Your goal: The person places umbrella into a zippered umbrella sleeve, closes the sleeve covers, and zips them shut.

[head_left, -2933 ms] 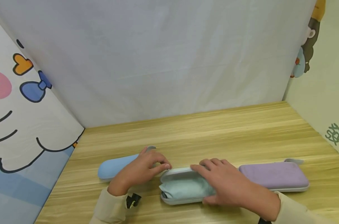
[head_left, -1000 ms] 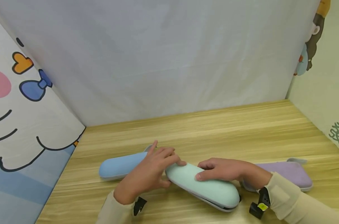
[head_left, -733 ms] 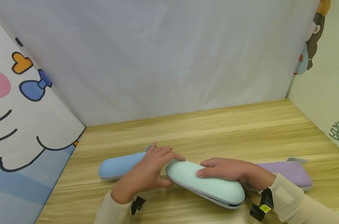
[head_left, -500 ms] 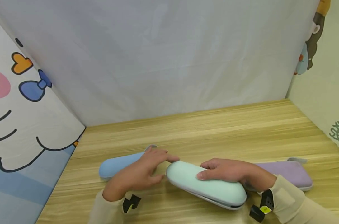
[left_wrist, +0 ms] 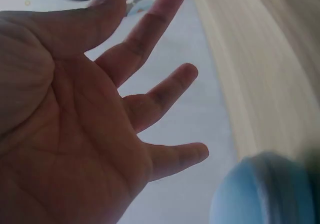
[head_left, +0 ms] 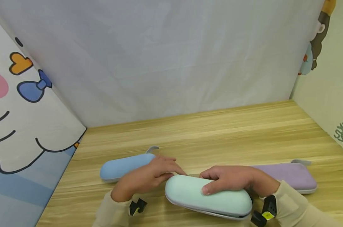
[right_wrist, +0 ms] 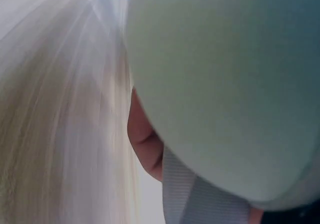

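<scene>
A mint-green hard case (head_left: 188, 190) with a rounded end and a pale rim lies lengthwise at the front of the table. Its lid is down, and a thin dark gap shows along the right end of the seam. My right hand (head_left: 228, 179) grips it, thumb on the lid, the other fingers behind the far side. In the right wrist view the lid fills the picture beside a grey strap (right_wrist: 200, 199). My left hand (head_left: 150, 175) is at the case's far left edge, index finger extended to the rim, thumb close by. The left wrist view shows its other fingers spread.
A blue case (head_left: 123, 167) with a grey strap lies just left of and partly behind my left hand. A purple case (head_left: 287, 176) lies at the right, partly behind my right forearm. A pale cloth wall (head_left: 165, 63) closes off the back of the wooden table.
The mint case's lid, ajar with pale green folded fabric inside at first, is down now. The case has swung more level and nearer the front. My left hand let go of the left end, then returned to its rim.
</scene>
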A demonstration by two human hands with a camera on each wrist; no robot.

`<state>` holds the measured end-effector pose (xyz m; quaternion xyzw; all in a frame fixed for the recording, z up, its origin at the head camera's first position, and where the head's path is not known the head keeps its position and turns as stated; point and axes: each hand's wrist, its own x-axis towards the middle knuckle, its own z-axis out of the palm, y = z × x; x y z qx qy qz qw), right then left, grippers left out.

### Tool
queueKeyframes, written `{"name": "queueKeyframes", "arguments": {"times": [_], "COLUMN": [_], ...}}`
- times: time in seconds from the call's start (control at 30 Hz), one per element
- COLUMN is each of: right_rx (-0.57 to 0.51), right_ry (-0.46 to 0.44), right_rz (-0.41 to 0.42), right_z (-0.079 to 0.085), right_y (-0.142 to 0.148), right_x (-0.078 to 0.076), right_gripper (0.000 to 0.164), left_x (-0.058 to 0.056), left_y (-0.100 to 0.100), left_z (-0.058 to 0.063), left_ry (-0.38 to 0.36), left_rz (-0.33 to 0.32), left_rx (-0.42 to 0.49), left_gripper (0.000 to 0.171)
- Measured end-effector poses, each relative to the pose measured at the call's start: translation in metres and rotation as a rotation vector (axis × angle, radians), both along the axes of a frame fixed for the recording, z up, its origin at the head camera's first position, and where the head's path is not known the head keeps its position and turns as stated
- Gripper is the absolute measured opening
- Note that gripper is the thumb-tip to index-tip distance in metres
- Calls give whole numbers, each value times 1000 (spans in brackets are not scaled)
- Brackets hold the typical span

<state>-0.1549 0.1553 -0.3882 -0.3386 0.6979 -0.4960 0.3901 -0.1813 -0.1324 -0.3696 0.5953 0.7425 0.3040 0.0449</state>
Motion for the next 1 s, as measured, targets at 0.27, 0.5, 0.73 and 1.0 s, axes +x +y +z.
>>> {"name": "queueKeyframes", "arguments": {"times": [0.27, 0.5, 0.73, 1.0], "right_rx": [-24, -30, -13, -5], "right_ry": [-10, -38, -57, -94], "right_rz": [55, 73, -33, -110], "right_z": [0, 1, 5, 7], "right_y": [-4, -3, 1, 6], "right_x": [2, 2, -1, -4], "right_gripper": [27, 28, 29, 29], "left_x": [5, 5, 3, 1], "left_y": [2, 3, -3, -9], "left_z": [-5, -5, 0, 6], "left_ry": [-95, -23, 176, 228], "left_rz": [13, 109, 366, 501], "left_rx": [-95, -89, -90, -113], "left_gripper": [23, 6, 10, 13]}}
